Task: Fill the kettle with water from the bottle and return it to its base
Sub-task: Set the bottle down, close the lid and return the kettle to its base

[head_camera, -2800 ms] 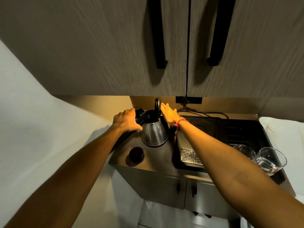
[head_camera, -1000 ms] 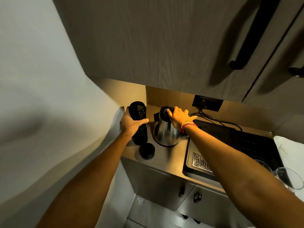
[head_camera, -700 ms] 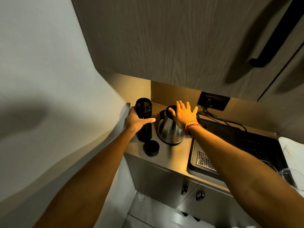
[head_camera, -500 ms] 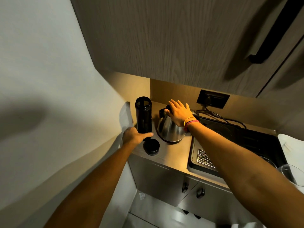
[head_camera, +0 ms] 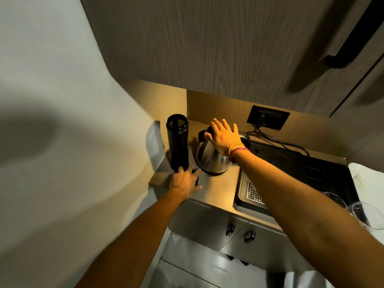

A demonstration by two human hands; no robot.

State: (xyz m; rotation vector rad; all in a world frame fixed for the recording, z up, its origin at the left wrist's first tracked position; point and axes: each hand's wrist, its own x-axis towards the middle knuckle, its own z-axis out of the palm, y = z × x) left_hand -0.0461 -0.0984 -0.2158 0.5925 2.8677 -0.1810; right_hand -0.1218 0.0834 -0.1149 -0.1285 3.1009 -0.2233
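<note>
The steel kettle [head_camera: 208,161] stands on the counter [head_camera: 218,190] with its lid down. My right hand [head_camera: 223,137] lies flat on the lid, fingers spread, gripping nothing. Left of the kettle the black bottle [head_camera: 177,142] stands upright with its mouth uncovered. My left hand [head_camera: 185,181] is down on the counter in front of the bottle, its thumb and fingers curled around the black bottle cap [head_camera: 196,179], which is mostly hidden under the hand. A dark rim shows under the kettle; I cannot make out its base.
A black tray [head_camera: 301,169] with a metal grate [head_camera: 254,193] sits right of the kettle. Cables run to a wall socket [head_camera: 268,120]. Glasses [head_camera: 365,215] stand at the far right edge. Upper cabinets hang low overhead; a wall closes the left side.
My left hand let go of the bottle, slid down and closed over the cap. My right hand pushed the kettle lid shut and stays flat on it.
</note>
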